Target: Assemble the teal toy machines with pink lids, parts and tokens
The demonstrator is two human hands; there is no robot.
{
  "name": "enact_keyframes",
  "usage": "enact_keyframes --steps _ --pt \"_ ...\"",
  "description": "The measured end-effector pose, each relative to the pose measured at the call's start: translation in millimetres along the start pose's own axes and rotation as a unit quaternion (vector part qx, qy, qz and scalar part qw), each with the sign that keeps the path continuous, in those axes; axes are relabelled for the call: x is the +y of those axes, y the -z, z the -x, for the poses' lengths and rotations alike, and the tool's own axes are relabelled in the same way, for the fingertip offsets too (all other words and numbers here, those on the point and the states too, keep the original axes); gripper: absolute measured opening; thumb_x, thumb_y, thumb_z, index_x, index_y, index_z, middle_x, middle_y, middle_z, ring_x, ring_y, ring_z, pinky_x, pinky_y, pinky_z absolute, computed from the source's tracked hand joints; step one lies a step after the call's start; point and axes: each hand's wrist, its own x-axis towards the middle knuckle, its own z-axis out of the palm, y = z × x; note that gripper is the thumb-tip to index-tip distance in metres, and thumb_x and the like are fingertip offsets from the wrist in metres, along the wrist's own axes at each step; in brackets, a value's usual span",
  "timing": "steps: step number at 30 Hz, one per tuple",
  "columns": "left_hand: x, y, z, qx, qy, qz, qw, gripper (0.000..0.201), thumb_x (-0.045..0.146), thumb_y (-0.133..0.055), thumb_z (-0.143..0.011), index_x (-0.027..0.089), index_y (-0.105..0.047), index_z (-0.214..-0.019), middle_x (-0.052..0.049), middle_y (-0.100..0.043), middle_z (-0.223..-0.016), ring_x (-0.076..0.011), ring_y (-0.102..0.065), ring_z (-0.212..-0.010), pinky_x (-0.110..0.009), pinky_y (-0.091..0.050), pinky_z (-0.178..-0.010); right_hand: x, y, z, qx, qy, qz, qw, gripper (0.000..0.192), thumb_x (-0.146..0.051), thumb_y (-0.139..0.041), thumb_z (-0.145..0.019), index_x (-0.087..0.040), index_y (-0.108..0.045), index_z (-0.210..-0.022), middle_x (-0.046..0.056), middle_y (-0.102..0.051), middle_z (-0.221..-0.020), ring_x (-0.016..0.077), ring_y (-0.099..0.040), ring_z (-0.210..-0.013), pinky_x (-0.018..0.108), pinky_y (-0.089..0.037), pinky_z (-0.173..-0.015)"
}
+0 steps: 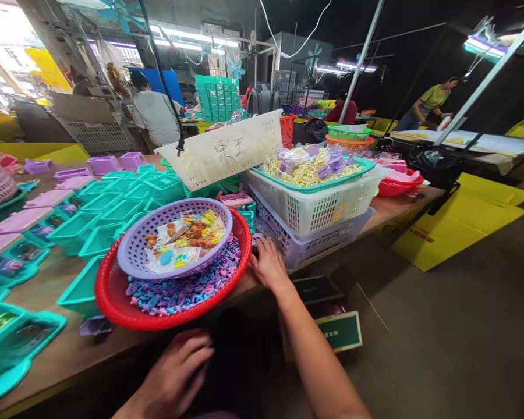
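Note:
My right hand (pixel 268 265) reaches to the table edge, between a red basket (pixel 113 311) and a stack of plastic baskets. Its fingers stretch forward, slightly bent, with the thumb apart; a dark item lies by the fingertips, too hidden to name. My left hand (pixel 177 369) hovers below the red basket, a little blurred, fingers loosely curved and nothing visible in them. Small purple, blue and pink swirl pieces (pixel 174 297) fill the red basket. On them rests a lilac basket (pixel 128 253) with small brown and yellow pieces and clear bags.
Teal trays (pixel 102 238) and pink lids (pixel 39 199) cover the left side. A white basket (pixel 288 206) atop a lilac crate (pixel 308 250) carries a teal tray of yellow and purple parts. A tilted white basket (pixel 231 148) stands behind. Open cartons (pixel 344 331) sit below right.

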Motion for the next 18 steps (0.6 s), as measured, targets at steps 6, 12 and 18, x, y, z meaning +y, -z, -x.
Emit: enact_keyframes --steps 6,12,18 --pt "30 -59.5 -136 -0.001 0.082 0.008 0.997 0.047 0.014 -0.056 -0.081 0.017 -0.045 -0.127 -0.017 -0.047 -0.136 -0.0337 -0.046 -0.129 -0.057 -0.044 -0.105 3 9 -2 -0.035 0.030 0.033 0.998 0.043 -0.044 -0.043 -0.098 -0.014 -0.059 -0.125 0.015 -0.058 -0.131 0.0270 -0.048 -0.126 0.042 -0.041 -0.104" --pt "15 -81.7 -150 0.050 0.096 0.071 0.992 0.033 0.011 -0.053 -0.079 0.019 -0.049 -0.110 -0.016 -0.051 -0.127 -0.0336 -0.048 -0.124 -0.061 -0.042 -0.102 7 10 6 -0.017 0.034 0.056 0.998 0.044 -0.040 -0.040 -0.100 -0.014 -0.053 -0.133 0.014 -0.054 -0.138 0.0263 -0.046 -0.129 0.041 -0.040 -0.106" --pt "19 -85.3 -139 -0.005 0.059 0.038 0.998 0.036 0.010 -0.050 -0.081 0.014 -0.053 -0.117 -0.019 -0.055 -0.124 -0.0353 -0.050 -0.119 -0.058 -0.037 -0.103 13 3 50 -0.010 0.074 0.098 0.992 0.046 -0.032 -0.033 -0.100 -0.007 -0.056 -0.129 0.021 -0.063 -0.122 0.0295 -0.057 -0.113 0.045 -0.046 -0.098"
